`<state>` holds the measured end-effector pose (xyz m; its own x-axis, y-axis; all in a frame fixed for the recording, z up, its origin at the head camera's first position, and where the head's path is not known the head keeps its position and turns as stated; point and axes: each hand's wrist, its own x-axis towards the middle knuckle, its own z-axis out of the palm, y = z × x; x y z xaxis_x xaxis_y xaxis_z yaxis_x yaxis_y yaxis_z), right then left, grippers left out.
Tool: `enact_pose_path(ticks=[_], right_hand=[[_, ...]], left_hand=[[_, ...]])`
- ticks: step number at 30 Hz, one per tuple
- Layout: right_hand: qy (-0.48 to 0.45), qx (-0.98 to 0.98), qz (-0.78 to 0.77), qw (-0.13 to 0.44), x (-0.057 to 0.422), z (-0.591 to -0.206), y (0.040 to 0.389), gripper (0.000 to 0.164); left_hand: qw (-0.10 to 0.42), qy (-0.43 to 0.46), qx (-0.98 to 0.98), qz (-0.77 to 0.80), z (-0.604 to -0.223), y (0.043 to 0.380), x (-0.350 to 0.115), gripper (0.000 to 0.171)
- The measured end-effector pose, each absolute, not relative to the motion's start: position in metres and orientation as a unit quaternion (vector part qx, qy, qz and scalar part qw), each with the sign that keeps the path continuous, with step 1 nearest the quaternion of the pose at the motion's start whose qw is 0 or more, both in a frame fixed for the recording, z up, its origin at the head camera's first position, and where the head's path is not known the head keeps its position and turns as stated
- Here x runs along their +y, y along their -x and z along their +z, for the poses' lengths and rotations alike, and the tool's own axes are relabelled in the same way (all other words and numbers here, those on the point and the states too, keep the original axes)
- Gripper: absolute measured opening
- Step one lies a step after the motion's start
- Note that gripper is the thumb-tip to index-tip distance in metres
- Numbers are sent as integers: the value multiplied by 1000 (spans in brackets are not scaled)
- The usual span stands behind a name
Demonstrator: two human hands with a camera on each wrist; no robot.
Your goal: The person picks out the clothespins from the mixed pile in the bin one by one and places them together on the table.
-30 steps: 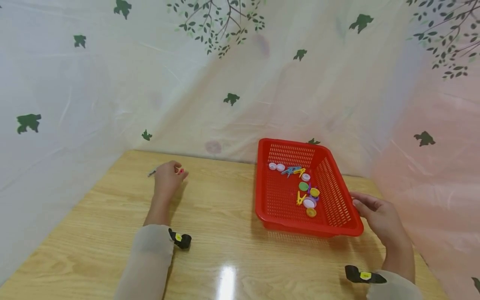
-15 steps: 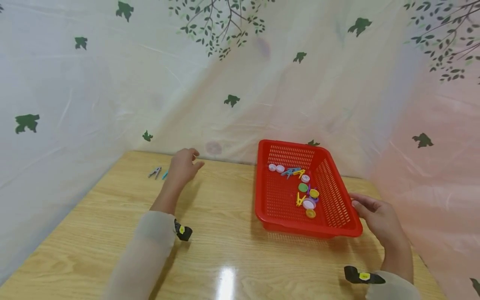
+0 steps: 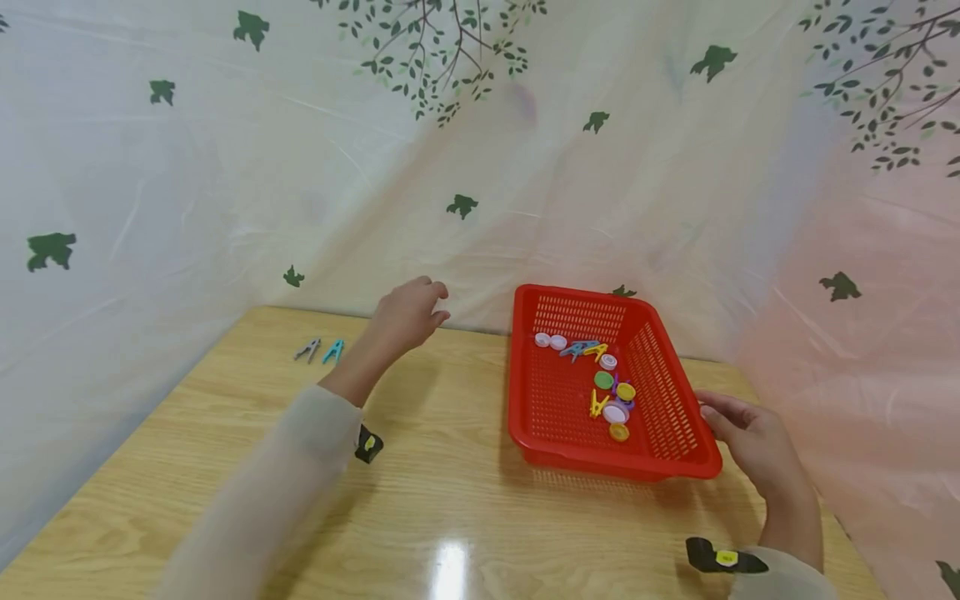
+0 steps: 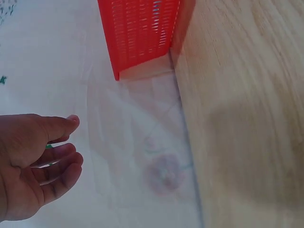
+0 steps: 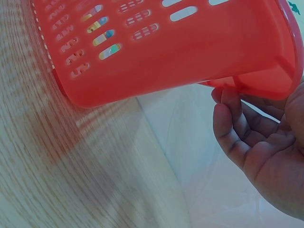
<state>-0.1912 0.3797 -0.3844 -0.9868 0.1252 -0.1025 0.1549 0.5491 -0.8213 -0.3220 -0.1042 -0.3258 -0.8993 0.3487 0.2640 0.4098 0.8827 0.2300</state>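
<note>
My left hand point(image 3: 408, 315) is over the back of the table, left of the red plastic basket point(image 3: 517, 375). Its fingers are loosely bent with a gap from the thumb, and I see nothing in them; in the left wrist view this hand point(image 4: 33, 164) is apart from the basket. The right hand point(image 3: 761, 446) grips the basket's right rim, fingers point(image 5: 230, 130) curled under it. In the basket lie yellow clothespins point(image 3: 597, 404), blue clothespins point(image 3: 576, 350) and several small round caps point(image 3: 603, 380). A grey clothespin point(image 3: 308, 349) and a turquoise clothespin point(image 3: 334, 351) lie on the table behind the left forearm.
The wooden table point(image 3: 442, 467) ends at a pale cloth backdrop point(image 3: 360, 200) printed with leaves, which also hangs along both sides. The left forearm hides part of the table beside the turquoise clothespin.
The left hand has moved right toward the basket, away from where a pink thing showed at its fingers; that pink thing is out of sight now. The turquoise clothespin is uncovered. The right hand keeps its grip.
</note>
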Motion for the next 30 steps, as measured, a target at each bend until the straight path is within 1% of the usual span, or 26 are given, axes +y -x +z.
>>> enact_pose_path(ticks=[6,12,15,23,30], right_hand=[[-77,887,-455,9,379,-383,191,58],[-75,889,-451,0,379,-384,191,57],[-74,888,-454,-1,379,-384,191,57],[-73,889,-451,1,381,-386,189,56],[-77,890,-450,3,379,-384,189,56]], left_hand=[[112,249,-958,-85,-317,326,-80,28],[76,289,-953,-54,-311,323,-53,32],[67,315,-946,-44,-308,321,-38,35],[101,390,-914,44,-308,314,1,27],[77,430,-895,92,-317,314,32,37]])
